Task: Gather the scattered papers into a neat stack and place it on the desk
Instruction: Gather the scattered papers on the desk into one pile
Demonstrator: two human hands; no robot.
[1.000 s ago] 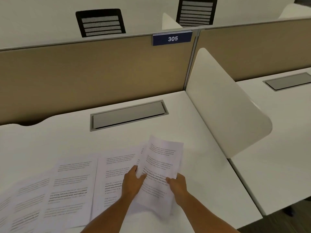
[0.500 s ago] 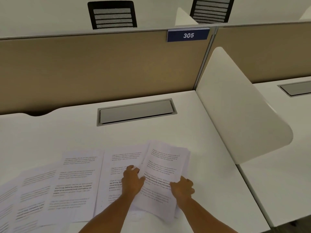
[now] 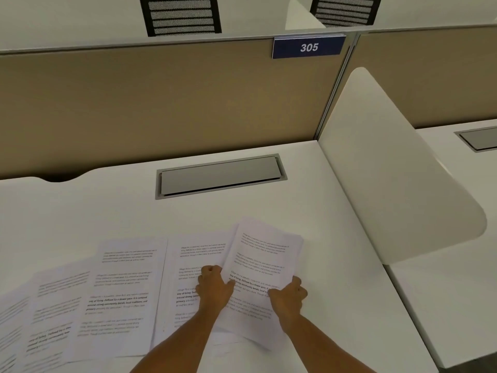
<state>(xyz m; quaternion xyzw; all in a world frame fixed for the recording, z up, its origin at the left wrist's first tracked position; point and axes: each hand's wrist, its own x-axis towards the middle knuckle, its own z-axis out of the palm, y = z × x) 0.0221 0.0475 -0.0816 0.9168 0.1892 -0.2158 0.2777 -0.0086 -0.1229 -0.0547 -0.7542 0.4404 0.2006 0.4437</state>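
Note:
A small bundle of printed sheets (image 3: pixel 265 261) lies tilted to the right on the white desk (image 3: pixel 113 211). My left hand (image 3: pixel 213 288) grips its left edge and my right hand (image 3: pixel 287 293) grips its right edge. Under and left of the bundle, another printed sheet (image 3: pixel 188 257) lies flat. Further left, several more sheets (image 3: pixel 118 292) fan out over each other toward the desk's left front corner, partly cut off by the frame.
A grey cable hatch (image 3: pixel 220 176) is set into the desk behind the papers. A beige partition (image 3: pixel 161 103) with a blue "305" sign (image 3: pixel 308 47) closes the back. A white curved divider (image 3: pixel 390 168) stands at the right edge. Black chair backs (image 3: pixel 180 14) show beyond.
The bundle has come down from slightly raised to resting on the desk, with both hands still on its edges. The view has shifted a little so the scene sits further right.

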